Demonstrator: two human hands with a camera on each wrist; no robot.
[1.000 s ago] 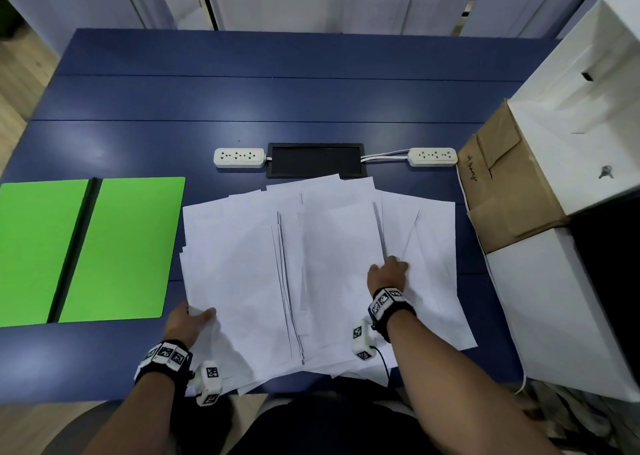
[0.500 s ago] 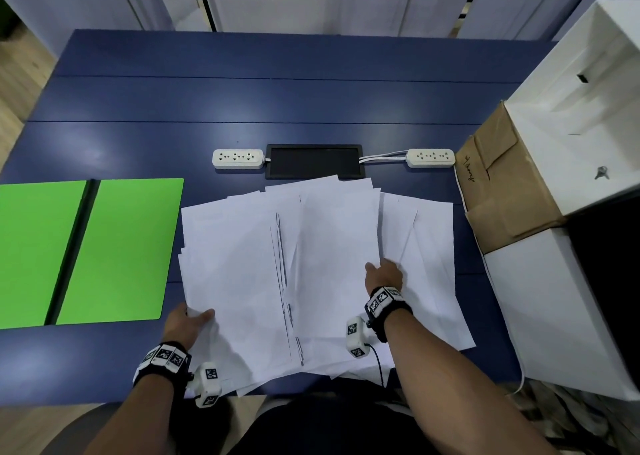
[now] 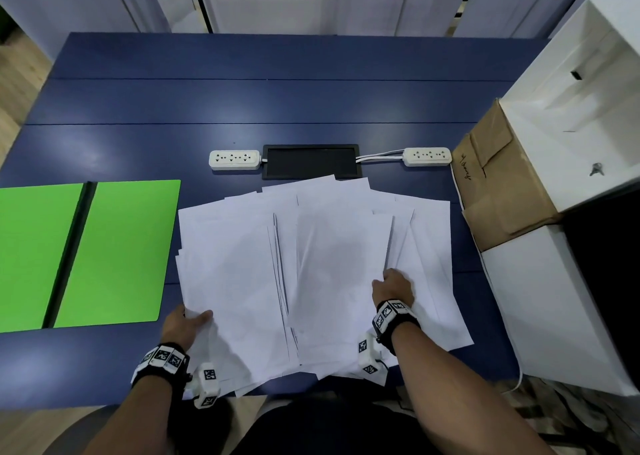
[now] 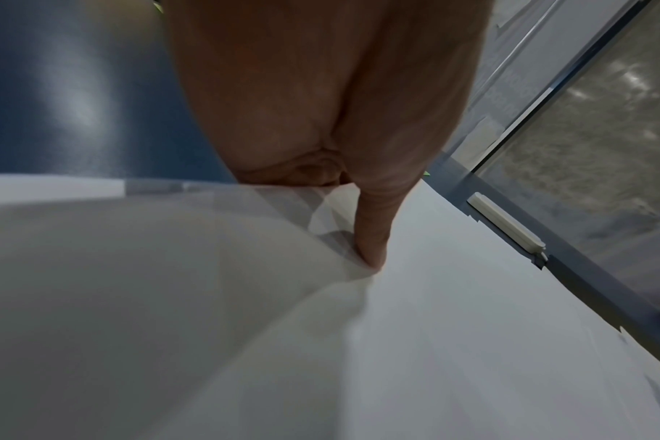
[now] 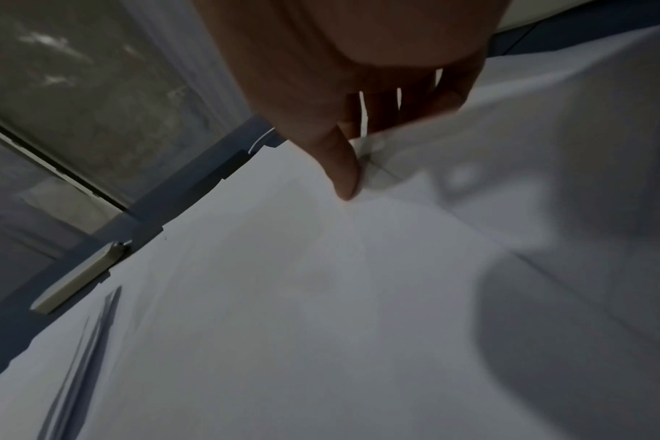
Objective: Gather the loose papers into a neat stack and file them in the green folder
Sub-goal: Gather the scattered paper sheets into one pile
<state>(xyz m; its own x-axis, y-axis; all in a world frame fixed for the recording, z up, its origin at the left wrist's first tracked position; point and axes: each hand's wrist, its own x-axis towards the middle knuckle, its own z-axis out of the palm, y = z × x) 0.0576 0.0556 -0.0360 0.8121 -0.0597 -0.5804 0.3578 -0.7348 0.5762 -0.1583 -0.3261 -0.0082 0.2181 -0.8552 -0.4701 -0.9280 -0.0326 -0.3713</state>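
Several loose white papers (image 3: pixel 322 264) lie fanned and overlapping on the blue table, near its front edge. The green folder (image 3: pixel 117 246) lies open and flat to their left, black spine up the middle. My left hand (image 3: pixel 187 323) pinches the near-left corner of the papers, with the thumb (image 4: pixel 373 232) on top and the fingers hidden beneath. My right hand (image 3: pixel 393 286) grips the right edge of the middle sheets. Its thumb (image 5: pixel 339 166) presses on the papers (image 5: pixel 321 297) and its fingers are tucked under a raised sheet.
Two white power strips (image 3: pixel 234 159) (image 3: pixel 427 156) flank a black inset panel (image 3: pixel 310 161) just behind the papers. A brown cardboard box (image 3: pixel 498 184) and a white cabinet (image 3: pixel 571 90) stand at the right. The far half of the blue table (image 3: pixel 277 101) is bare.
My right hand has drawn slightly nearer along the sheets' edge, nudging the middle sheets. The left hand keeps its hold at the corner.
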